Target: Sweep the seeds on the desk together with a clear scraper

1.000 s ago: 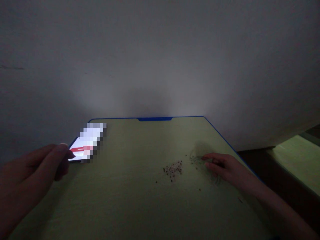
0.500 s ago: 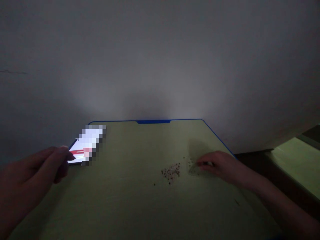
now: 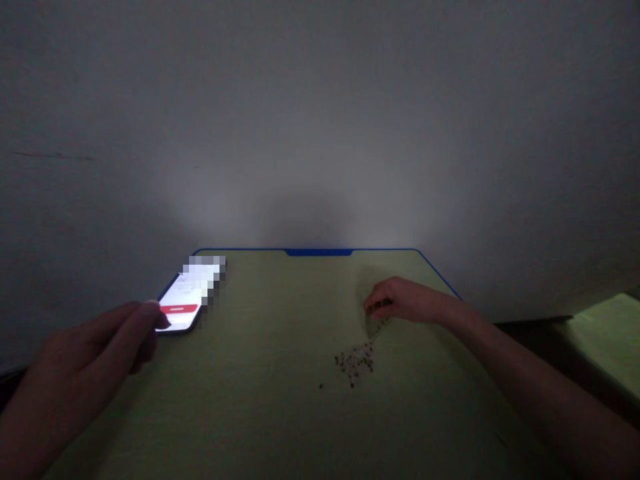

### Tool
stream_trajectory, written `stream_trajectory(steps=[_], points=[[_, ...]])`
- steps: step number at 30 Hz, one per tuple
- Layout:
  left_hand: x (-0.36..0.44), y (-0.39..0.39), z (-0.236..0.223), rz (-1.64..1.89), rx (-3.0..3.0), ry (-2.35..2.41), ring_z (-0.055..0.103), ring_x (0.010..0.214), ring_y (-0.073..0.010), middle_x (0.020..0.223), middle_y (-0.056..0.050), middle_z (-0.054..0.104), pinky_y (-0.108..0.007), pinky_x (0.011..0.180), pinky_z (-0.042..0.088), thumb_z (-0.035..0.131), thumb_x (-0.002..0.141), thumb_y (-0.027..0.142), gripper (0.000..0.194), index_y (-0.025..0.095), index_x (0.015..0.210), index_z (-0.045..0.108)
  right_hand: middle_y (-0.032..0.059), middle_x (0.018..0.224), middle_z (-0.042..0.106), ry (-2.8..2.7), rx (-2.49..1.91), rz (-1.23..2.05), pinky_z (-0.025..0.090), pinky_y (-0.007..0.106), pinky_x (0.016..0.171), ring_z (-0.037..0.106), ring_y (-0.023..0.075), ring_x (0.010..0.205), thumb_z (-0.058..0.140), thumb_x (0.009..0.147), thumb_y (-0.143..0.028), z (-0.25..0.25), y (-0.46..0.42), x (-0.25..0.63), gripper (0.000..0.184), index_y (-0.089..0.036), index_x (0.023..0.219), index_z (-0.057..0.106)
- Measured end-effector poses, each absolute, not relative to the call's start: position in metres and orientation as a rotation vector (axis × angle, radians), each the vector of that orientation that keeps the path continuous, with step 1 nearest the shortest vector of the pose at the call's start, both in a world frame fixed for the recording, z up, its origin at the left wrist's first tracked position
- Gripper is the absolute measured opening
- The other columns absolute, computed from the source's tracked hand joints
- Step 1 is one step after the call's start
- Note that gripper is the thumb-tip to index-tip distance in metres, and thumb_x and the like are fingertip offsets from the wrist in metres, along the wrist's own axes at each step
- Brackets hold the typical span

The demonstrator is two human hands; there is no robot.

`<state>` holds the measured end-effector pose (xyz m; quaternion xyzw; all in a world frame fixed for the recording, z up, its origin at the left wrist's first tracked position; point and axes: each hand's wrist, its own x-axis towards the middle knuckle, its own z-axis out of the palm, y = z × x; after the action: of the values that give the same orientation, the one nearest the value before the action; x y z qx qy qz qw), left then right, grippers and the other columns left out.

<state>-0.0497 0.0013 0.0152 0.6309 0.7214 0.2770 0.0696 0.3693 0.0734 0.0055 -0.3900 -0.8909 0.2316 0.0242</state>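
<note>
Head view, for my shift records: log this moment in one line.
left hand: at lit phone, contact unclear; right hand: holding clear item; speckled pile: on table

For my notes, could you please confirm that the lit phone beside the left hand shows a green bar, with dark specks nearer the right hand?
Not green: the head view shows a red bar on the lit phone beside the left hand, with dark specks nearer the right hand.

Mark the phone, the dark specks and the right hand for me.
Phone (image 3: pixel 184 295): head view, on its lit screen.
Dark specks (image 3: pixel 355 361): head view, mid-cluster.
Right hand (image 3: pixel 403 299): head view, back of the hand.
</note>
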Motion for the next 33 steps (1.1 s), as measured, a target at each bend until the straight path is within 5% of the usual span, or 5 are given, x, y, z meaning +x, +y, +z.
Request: stream_trajectory(steps=[13,24,29,33], points=[[-0.035,-0.004,0.029,0.783,1.826,2.049,0.049,0.047,-0.0156,0.046,0.003,0.049,-0.026,0.049,0.036,0.029,0.078,0.062,0.05,0.023,0.054,0.047,-0.0012,0.078,0.069,-2.863,-1.078,0.709,0.041,0.019,0.065,0.06,0.012,0.072,0.065,0.078,-0.026,0.016,0.101,0.303,0.014,-0.023,0.088,0.074],[-0.033,-0.006,0.025,0.905,1.919,1.922,0.049,0.052,-0.016,0.052,0.003,0.051,-0.026,0.051,0.035,0.031,0.083,0.056,0.045,0.021,0.065,0.053,0.01,0.09,0.067,-2.361,-1.98,-0.104,0.046,0.035,0.073,0.062,0.0218,0.084,0.046,0.092,-0.032,0.011,0.121,0.336,0.025,-0.016,0.097,0.065],[-0.031,-0.005,0.027,0.95,1.943,1.862,0.049,0.05,-0.0151,0.051,0.004,0.051,-0.026,0.05,0.036,0.03,0.084,0.055,0.045,0.021,0.066,0.054,0.0081,0.116,0.057,-2.375,-2.124,-0.217,0.051,0.041,0.08,0.06,0.02,0.095,0.055,0.09,-0.032,-0.009,0.113,0.314,0.031,-0.017,0.116,0.055],[-0.03,-0.005,0.028,0.984,1.949,1.842,0.049,0.048,-0.0144,0.051,0.004,0.053,-0.025,0.049,0.036,0.031,0.085,0.053,0.044,0.021,0.068,0.055,0.0089,0.118,0.057,-2.458,-2.119,-0.224,0.05,0.041,0.08,0.059,0.0208,0.097,0.055,0.09,-0.031,-0.009,0.108,0.289,0.031,-0.017,0.117,0.055]])
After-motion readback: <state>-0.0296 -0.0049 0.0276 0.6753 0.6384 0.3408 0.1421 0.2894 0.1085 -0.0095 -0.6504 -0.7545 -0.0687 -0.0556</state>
